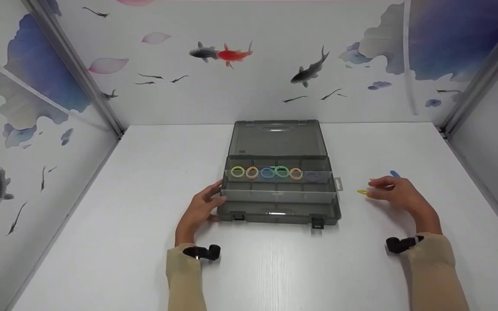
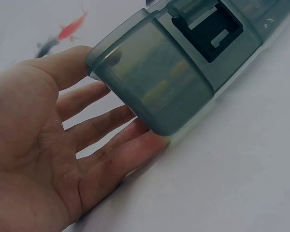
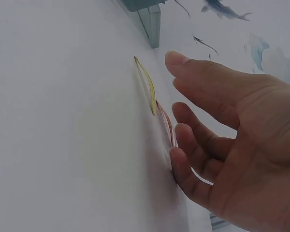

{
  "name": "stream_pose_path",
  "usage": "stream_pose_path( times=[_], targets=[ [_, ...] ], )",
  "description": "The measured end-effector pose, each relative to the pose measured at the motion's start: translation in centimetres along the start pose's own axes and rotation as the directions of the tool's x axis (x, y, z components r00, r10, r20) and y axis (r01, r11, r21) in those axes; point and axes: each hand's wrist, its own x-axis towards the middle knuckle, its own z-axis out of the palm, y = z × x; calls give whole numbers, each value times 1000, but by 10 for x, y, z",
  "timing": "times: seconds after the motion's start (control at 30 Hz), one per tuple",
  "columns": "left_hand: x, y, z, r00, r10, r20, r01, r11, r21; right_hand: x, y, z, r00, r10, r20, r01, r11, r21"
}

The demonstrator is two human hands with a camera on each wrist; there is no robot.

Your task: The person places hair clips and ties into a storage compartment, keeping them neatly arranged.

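Note:
A grey see-through compartment box (image 1: 279, 212) lies open on the white table, its lid (image 1: 277, 138) folded back. Several coloured rings (image 1: 267, 172) stand in a row in its rear compartment. My left hand (image 1: 201, 209) rests against the box's front left corner (image 2: 154, 92), fingers nearly straight, thumb by the upper edge. My right hand (image 1: 394, 194) is to the right of the box, fingers loose. Its fingertips (image 3: 181, 159) touch the table at a thin pink ring (image 3: 166, 126). A yellow ring (image 1: 362, 192) (image 3: 147, 87) lies just beyond them and a blue ring (image 1: 394, 173) behind the hand.
Wallpapered panels with fish close in the table (image 1: 145, 181) on the left, back and right. The box's front latches (image 1: 317, 223) stick out toward me. A small tab (image 1: 339, 184) juts from its right side.

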Motion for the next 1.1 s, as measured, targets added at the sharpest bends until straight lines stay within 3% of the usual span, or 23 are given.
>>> stream_pose_path(
  times=[0.33, 1.1],
  targets=[
    [0, -1, 1, 1000, 9, -4, -9, 1000, 13, 2, 0, 7, 996, 89, 12, -89, 996, 11],
    [0, 0, 1, 1000, -3, -4, 3, 1000, 12, 2, -4, 6, 995, 91, -52, -93, 994, -51]
  ],
)
